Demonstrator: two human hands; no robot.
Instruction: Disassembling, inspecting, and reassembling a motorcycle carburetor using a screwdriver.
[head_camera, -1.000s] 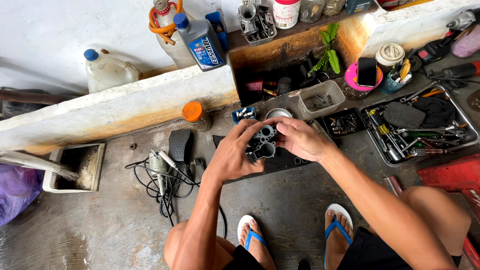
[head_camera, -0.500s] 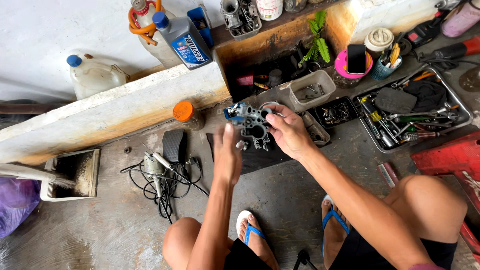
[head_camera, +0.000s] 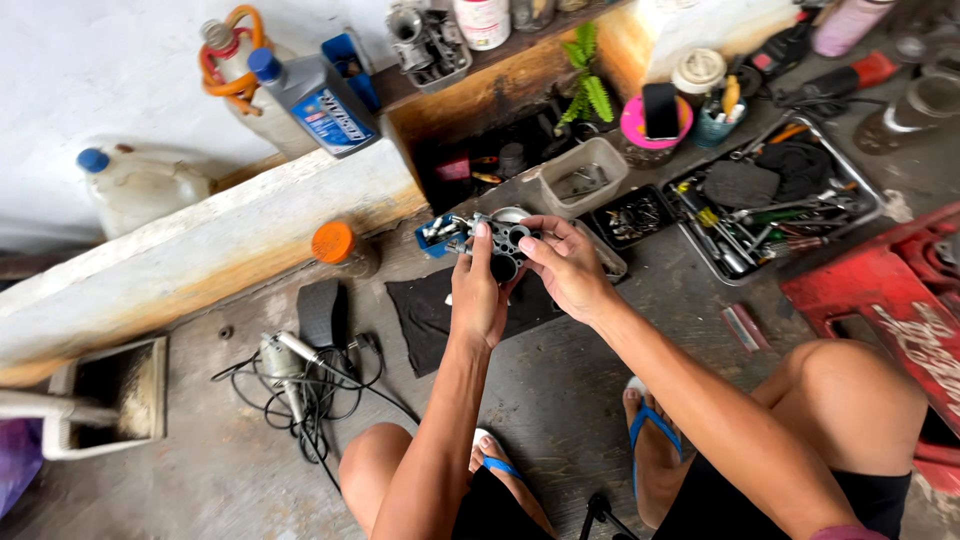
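Both hands hold 1 grey metal engine part (head_camera: 505, 243) above the black cloth (head_camera: 430, 310): the left hand (head_camera: 478, 295) is closed around its near side, and the right hand (head_camera: 568, 268) pinches its right edge. If a grip slips, I think the part may fall on the concrete floor (head_camera: 560, 400). Behind the cloth stand a low wall (head_camera: 200, 250) and tool tray (head_camera: 775, 205).

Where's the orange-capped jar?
Head view, left of centre: the orange-capped jar stands on the floor against the ledge, left of the left hand.
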